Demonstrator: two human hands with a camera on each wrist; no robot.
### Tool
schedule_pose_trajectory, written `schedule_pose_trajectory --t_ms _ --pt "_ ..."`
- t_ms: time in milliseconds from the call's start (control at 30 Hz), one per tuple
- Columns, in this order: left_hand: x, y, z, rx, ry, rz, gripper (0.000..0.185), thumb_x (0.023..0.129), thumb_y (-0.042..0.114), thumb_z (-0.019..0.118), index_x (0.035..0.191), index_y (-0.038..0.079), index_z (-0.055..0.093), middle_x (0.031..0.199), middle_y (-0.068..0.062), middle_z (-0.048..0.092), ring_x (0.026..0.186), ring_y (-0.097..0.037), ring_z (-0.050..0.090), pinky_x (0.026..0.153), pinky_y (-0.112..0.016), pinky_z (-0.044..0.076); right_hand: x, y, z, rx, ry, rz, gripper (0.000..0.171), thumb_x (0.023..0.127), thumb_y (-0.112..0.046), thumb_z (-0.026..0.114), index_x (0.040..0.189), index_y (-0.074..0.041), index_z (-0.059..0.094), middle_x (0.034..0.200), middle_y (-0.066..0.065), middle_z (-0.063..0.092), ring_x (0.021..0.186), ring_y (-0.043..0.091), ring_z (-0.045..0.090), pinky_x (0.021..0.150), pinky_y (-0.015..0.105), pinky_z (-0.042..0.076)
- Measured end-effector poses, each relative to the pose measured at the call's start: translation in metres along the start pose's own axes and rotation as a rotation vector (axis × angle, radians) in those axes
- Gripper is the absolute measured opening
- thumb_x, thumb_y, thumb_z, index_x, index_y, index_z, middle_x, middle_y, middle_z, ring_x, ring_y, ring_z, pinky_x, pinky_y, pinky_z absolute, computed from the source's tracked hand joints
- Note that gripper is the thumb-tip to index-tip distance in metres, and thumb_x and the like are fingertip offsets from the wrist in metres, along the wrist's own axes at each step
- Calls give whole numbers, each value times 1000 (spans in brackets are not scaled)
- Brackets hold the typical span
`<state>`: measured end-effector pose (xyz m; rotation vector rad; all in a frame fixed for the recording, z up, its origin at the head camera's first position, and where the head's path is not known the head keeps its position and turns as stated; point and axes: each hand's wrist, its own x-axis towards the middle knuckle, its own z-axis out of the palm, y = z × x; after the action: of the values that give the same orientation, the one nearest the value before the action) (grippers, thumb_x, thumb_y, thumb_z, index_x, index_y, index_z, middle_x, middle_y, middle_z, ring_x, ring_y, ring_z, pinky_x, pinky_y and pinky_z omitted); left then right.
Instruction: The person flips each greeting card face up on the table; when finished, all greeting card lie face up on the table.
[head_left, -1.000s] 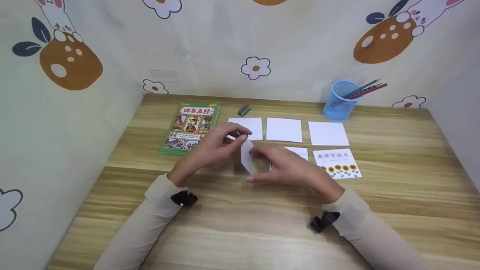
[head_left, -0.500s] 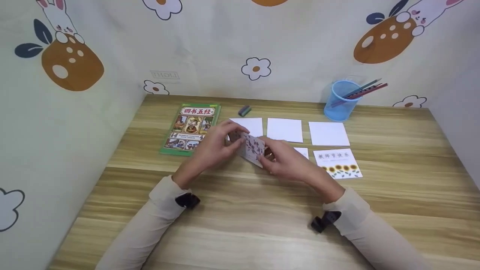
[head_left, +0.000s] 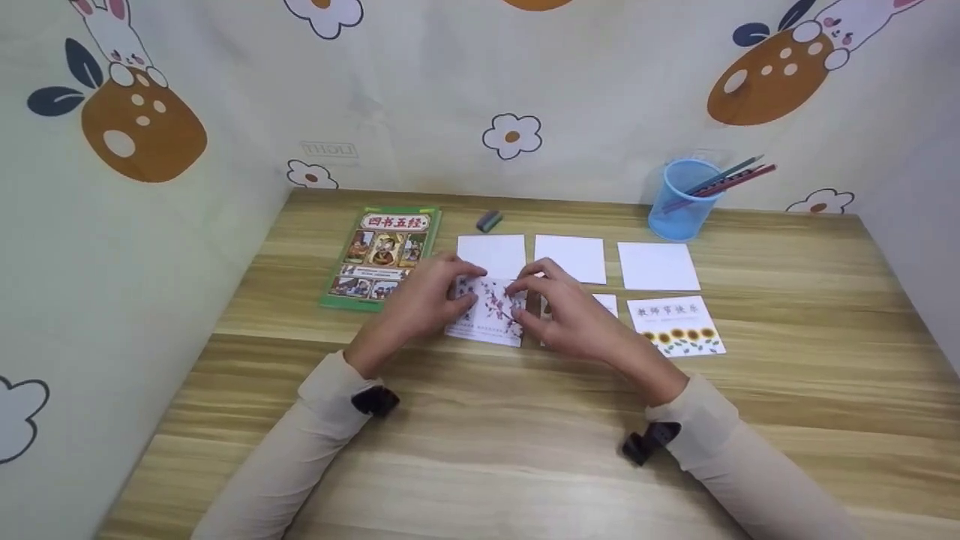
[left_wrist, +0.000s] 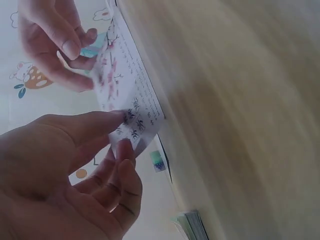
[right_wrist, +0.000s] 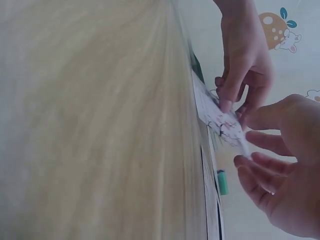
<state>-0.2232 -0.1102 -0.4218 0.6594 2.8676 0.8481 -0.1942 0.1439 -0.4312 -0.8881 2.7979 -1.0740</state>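
Observation:
A square card (head_left: 491,319) with pinkish blossom branches and printed text is tilted, its lower edge at the table and its upper side raised. My left hand (head_left: 429,296) pinches its left side; in the left wrist view the thumb lies on the printed face of the card (left_wrist: 131,95) and fingers lie behind it. At the right side is my right hand (head_left: 574,311), fingers spread and loosely bent, fingertips at the card's edge. In the left wrist view the right thumb stands apart from the card. Another printed card (head_left: 606,304) is partly hidden by the right hand.
Three blank white cards, left (head_left: 491,253), middle (head_left: 570,259) and right (head_left: 658,266), lie in a row behind. A sunflower card (head_left: 675,326) lies at right. Around them are a green-bordered book (head_left: 382,251), a small dark-and-green block (head_left: 489,221) and a blue pencil cup (head_left: 681,206).
The card has turned from edge-on to showing its blossom print, and its upper side has leaned back toward the table. The right fingers have shifted from gripping it to loosely touching its edge.

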Motion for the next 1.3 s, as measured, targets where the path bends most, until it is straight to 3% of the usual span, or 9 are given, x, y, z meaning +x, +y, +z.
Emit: schedule_pose_trajectory --t_ms 167,300,533,700,867,1000,1167,1300 --pt "-3 -1 2 36 -49 -24 50 93 19 83 141 17 71 134 -9 72 117 -27 68 99 -46 59 -2 2 3 -74 -117 -15 32 101 -29 76 126 -9 79 150 12 57 120 26 66 106 43 56" --pt "-3 -2 2 37 -93 -52 56 91 21 86 144 18 67 139 -9 72 125 -29 68 106 -49 58 -5 2 3 -99 -178 -32 32 102 -32 75 125 -10 81 155 15 57 145 32 54 126 49 43" --pt "-4 -1 0 52 -96 -58 55 89 20 88 142 18 71 135 -7 70 124 -28 65 107 -49 56 -5 3 1 -112 -213 -26 35 102 -34 74 130 -13 78 154 15 59 149 32 51 129 51 39" --pt "-4 4 2 51 -82 -45 53 90 22 87 141 19 71 132 -6 68 122 -27 64 105 -48 57 -8 10 -4 -66 -209 -16 40 104 -33 73 138 -14 73 154 11 58 144 28 54 122 50 46" --pt "2 18 4 16 -51 -2 46 98 29 82 141 17 71 141 -5 65 136 -27 58 117 -47 51 -16 24 -21 -9 -155 18 40 105 -31 72 140 -13 71 156 12 58 148 31 53 125 55 44" --pt "16 35 6 2 -37 44 46 100 30 79 143 16 69 146 -5 65 141 -28 57 120 -47 49 -24 43 -41 -6 -53 34 37 105 -26 73 137 -8 72 153 18 60 147 37 53 124 60 43" --pt "41 53 17 -65 -87 112 52 102 24 76 149 8 62 145 -14 67 139 -31 61 119 -46 50 -36 70 -67 -22 86 82 35 102 -16 76 134 -3 72 143 19 67 136 40 61 110 63 53" --pt "63 68 28 -156 -132 99 55 104 27 72 153 7 57 144 -15 68 137 -30 63 116 -43 53 -46 89 -88 -14 151 171 35 103 -15 73 134 0 71 140 22 68 130 41 62 102 63 57"
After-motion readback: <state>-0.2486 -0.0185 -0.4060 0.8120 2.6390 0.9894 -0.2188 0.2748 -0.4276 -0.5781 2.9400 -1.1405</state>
